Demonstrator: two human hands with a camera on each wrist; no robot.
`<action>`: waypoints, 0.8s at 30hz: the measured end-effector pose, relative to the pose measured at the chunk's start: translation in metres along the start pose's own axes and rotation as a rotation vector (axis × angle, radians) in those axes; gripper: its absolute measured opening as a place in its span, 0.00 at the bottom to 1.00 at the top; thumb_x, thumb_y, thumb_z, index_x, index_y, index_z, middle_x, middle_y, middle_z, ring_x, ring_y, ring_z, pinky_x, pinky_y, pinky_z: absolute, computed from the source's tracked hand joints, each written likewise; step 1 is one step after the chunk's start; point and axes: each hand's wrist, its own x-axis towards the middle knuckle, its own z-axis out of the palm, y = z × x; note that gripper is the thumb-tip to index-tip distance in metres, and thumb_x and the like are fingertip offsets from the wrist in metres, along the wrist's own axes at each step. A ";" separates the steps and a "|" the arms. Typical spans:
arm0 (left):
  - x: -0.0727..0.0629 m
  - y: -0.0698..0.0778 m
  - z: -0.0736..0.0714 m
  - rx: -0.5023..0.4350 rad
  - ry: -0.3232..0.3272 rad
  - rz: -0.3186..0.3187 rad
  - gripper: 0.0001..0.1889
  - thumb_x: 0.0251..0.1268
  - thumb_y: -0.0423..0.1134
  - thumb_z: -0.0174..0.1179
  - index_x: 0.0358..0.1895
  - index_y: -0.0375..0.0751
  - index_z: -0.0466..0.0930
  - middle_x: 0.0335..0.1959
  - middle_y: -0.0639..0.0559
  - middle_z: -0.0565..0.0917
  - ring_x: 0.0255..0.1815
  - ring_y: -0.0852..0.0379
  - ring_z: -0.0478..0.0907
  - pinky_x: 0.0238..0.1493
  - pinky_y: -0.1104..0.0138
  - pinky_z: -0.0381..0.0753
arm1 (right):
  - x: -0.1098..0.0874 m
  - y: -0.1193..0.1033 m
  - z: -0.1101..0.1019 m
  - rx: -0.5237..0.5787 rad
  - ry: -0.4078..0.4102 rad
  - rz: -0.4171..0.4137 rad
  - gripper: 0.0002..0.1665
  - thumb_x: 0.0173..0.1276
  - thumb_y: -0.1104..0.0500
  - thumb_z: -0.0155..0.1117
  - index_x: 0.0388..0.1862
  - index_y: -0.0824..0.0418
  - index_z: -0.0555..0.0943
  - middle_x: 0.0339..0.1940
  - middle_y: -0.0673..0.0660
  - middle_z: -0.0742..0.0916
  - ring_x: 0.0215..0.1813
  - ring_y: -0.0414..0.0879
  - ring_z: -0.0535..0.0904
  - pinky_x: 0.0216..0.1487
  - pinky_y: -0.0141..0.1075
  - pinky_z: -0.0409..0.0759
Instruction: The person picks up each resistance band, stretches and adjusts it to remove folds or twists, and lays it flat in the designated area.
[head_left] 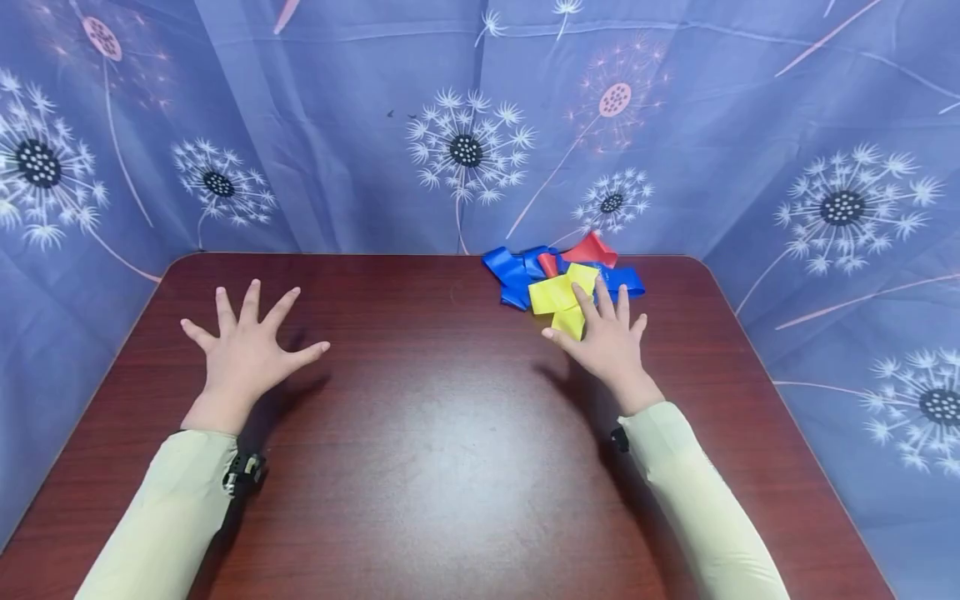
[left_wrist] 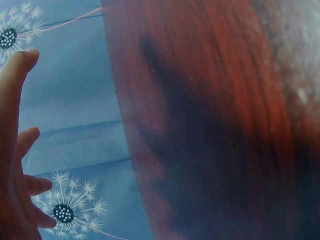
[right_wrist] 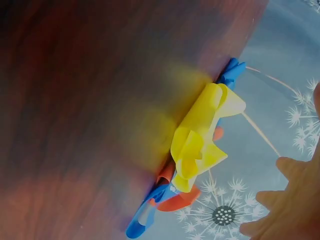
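My left hand (head_left: 246,354) hovers over the left part of the dark red wooden table (head_left: 420,400), fingers spread wide and holding nothing. On the right side, my right hand (head_left: 611,346) is held up with its fingers spread too. Just beyond its fingertips lies a small heap of ribbon-like strips at the back edge: a yellow strip (head_left: 551,294) on top, blue strips (head_left: 510,271) to both sides and a red strip (head_left: 592,249) behind. In the right wrist view the yellow strip (right_wrist: 197,130) is looped and stands apart from the hand (right_wrist: 295,200).
A blue curtain (head_left: 337,150) with dandelion prints hangs behind the table and along both sides. Each forearm wears a pale sleeve (head_left: 161,508), with a dark band (head_left: 243,473) at the left wrist. Hand shadows fall on the tabletop.
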 end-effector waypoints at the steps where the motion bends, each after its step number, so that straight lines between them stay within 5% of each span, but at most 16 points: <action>1: 0.000 0.000 0.001 0.000 0.001 0.001 0.51 0.57 0.75 0.59 0.81 0.57 0.56 0.82 0.27 0.49 0.81 0.17 0.32 0.60 0.13 0.28 | 0.000 0.000 0.001 0.004 0.003 -0.001 0.58 0.65 0.22 0.54 0.85 0.48 0.53 0.87 0.65 0.50 0.85 0.75 0.36 0.70 0.84 0.37; 24: 0.000 0.018 0.014 -0.030 0.038 0.062 0.47 0.57 0.70 0.63 0.78 0.55 0.61 0.82 0.33 0.54 0.81 0.22 0.44 0.66 0.17 0.41 | -0.004 -0.020 0.014 0.068 0.024 -0.016 0.52 0.67 0.29 0.59 0.83 0.49 0.59 0.85 0.62 0.58 0.85 0.70 0.43 0.73 0.80 0.46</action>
